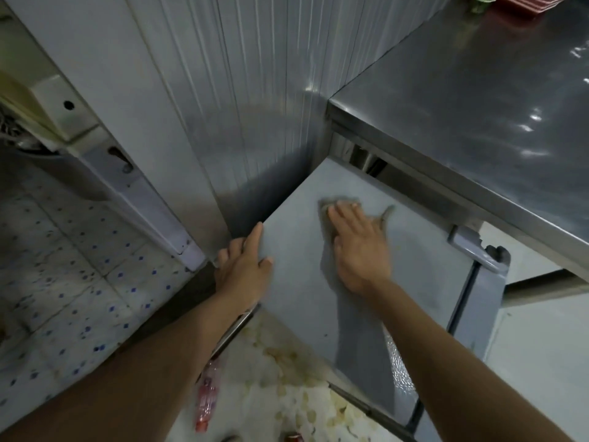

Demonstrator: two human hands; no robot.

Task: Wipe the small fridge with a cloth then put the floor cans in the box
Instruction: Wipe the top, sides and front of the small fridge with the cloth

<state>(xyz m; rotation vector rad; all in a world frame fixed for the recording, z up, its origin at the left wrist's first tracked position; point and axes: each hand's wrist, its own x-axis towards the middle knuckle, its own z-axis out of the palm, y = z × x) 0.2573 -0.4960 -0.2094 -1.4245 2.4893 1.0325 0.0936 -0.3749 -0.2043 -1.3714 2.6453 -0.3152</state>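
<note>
Right hand [358,247]: centre of the frame, palm down, fingers together and flat, pressing a grey cloth [331,215] against the top of the small fridge [302,301]. The cloth shows at the fingertips and along the hand's left edge; motion blur hides its full outline.

Left hand [243,266]: lower centre-left, fingers spread and hooked over the fridge's left edge, thumb lying on the top surface. It holds nothing but that edge.

Small fridge: grey, centre to lower right, its top tilted toward the camera. A grey hinge piece [478,250] sits at its right side.

Table [478,100]: steel, upper right, its edge overhanging the back of the fridge. A red item [522,1] is cut off at the top right corner.

Wall [248,90]: ribbed metal panels, upper centre, meeting the fridge's far left corner.

Floor [63,250]: tiles with blue dots at the left; pale, stained surface at the bottom centre. On it lie a clear plastic bottle with red markings [207,397], below the left forearm, and a red can [291,438], barely visible at the bottom edge.
</note>
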